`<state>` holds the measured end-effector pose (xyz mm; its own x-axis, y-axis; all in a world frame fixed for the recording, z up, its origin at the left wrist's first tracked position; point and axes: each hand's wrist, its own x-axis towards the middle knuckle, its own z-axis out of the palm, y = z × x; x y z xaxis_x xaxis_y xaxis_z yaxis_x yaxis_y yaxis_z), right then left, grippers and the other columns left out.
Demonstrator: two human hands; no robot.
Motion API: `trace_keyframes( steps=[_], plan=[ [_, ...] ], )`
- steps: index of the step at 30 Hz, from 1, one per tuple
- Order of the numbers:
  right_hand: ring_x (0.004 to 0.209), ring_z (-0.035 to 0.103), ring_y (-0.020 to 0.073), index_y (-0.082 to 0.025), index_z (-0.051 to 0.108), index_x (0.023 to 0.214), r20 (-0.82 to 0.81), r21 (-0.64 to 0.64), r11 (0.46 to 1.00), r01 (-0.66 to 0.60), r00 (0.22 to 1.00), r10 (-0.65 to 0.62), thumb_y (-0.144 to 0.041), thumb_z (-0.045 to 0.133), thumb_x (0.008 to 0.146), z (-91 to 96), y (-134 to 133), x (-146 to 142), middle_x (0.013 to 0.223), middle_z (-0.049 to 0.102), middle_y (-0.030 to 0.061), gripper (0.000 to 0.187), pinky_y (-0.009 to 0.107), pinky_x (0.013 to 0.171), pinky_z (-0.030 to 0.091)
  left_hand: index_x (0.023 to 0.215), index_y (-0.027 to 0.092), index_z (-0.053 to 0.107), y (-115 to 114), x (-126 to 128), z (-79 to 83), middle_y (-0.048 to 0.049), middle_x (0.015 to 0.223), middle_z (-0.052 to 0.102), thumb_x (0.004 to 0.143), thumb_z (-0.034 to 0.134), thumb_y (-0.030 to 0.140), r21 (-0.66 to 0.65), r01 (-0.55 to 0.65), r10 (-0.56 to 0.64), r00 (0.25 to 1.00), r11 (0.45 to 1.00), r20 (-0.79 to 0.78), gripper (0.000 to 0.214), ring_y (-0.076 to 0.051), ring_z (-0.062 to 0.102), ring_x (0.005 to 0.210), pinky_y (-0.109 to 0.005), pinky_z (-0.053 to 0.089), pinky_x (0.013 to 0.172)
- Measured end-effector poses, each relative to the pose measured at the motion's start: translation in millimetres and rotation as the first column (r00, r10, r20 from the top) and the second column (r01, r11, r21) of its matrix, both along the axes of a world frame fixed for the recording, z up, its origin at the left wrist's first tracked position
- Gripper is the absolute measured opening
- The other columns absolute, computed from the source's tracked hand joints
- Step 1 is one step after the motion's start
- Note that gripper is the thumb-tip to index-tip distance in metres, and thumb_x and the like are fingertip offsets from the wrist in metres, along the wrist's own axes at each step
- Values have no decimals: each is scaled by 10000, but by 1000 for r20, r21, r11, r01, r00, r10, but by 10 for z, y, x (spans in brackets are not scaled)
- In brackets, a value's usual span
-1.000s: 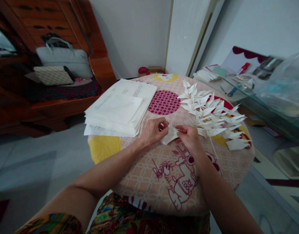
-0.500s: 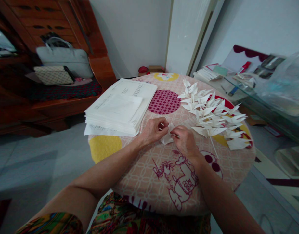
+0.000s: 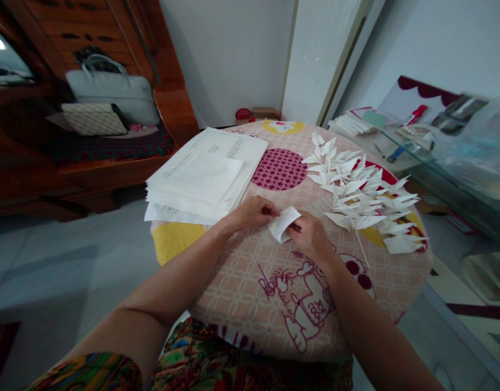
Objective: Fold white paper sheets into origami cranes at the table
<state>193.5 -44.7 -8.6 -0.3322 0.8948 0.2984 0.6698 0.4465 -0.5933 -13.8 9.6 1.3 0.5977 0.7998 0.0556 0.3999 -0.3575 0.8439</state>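
Note:
Between my two hands, over the middle of the round table (image 3: pixel 242 288), is a small folded piece of white paper (image 3: pixel 285 223). My left hand (image 3: pixel 255 212) pinches its left edge, with thumb and fingers curled together. Closed on the right side of the same paper is my right hand (image 3: pixel 312 233); part of the paper is hidden behind its fingers. Just right of my right hand sits a crowd of white folded paper cranes (image 3: pixel 351 184). A thick stack of printed sheets (image 3: pixel 237 146) lies beyond my left hand, topped by a smaller square sheet (image 3: pixel 215 174).
A patterned pink cloth covers the table. On the right, a glass shelf (image 3: pixel 449 174) holds papers (image 3: pixel 351 124), a marker and a clear plastic bag (image 3: pixel 478 146). To the left, a wooden bench (image 3: pixel 131 160) carries a grey handbag (image 3: pixel 111 92) and a quilted purse (image 3: pixel 93 119).
The paper between my hands has turned and now shows a flatter, wider face. My fingers have shifted slightly along its edges. The whole view has moved a little.

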Motion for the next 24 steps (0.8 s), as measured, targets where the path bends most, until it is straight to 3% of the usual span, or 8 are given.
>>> trace_keyframes(
  steps=[5,10,13,15,18,21,24],
  plan=[
    [880,641,220,-169,718,879,-38,25,999,-22,999,23,-84,677,786,-15,6,10,924,701,89,132,324,780,498,905,176,781,-21,33,-7,-3,738,707,631,642,124,184,-29,57,988,983,-146,312,-116,600,636,-211,441,607],
    [814,630,194,-178,708,882,-67,5,999,-39,997,40,-84,695,759,-13,29,-1,881,694,59,156,304,739,496,810,152,722,-41,26,18,-8,693,696,656,631,119,137,-50,67,990,989,-125,182,-123,619,638,-212,448,607],
    [829,640,200,-177,718,950,-83,-4,999,-36,996,36,-98,715,752,18,34,-45,930,712,72,213,315,764,502,796,152,692,-57,13,72,-3,672,687,746,589,148,102,-78,88,991,992,-102,115,-114,614,613,-212,461,610],
    [850,647,209,-188,725,977,-85,2,1000,-30,996,30,-114,727,751,37,36,-80,950,721,74,238,327,788,506,750,155,658,-71,7,109,-10,645,677,864,530,238,40,-90,92,995,995,-47,190,-113,611,582,-214,475,592],
    [874,654,224,-198,732,990,-75,4,1000,-30,997,30,-124,736,745,47,44,-128,961,729,78,256,342,804,511,724,149,620,-93,-10,148,-66,666,695,993,364,499,-153,-70,89,988,986,122,510,-143,656,614,-239,522,596],
    [894,656,242,-194,738,979,-48,-2,1000,-19,999,19,-118,743,735,39,58,-167,966,735,90,256,360,818,511,786,135,625,-100,-34,168,-114,742,719,943,312,712,-288,-3,69,973,958,221,675,-176,698,691,-266,551,633],
    [926,655,262,-189,744,953,-25,-5,1000,-14,1000,13,-131,751,740,25,72,-194,977,740,104,221,382,841,505,731,147,594,-92,-36,182,-84,704,691,875,414,765,-228,-65,99,985,972,141,660,-162,662,636,-252,513,581]
  ],
)
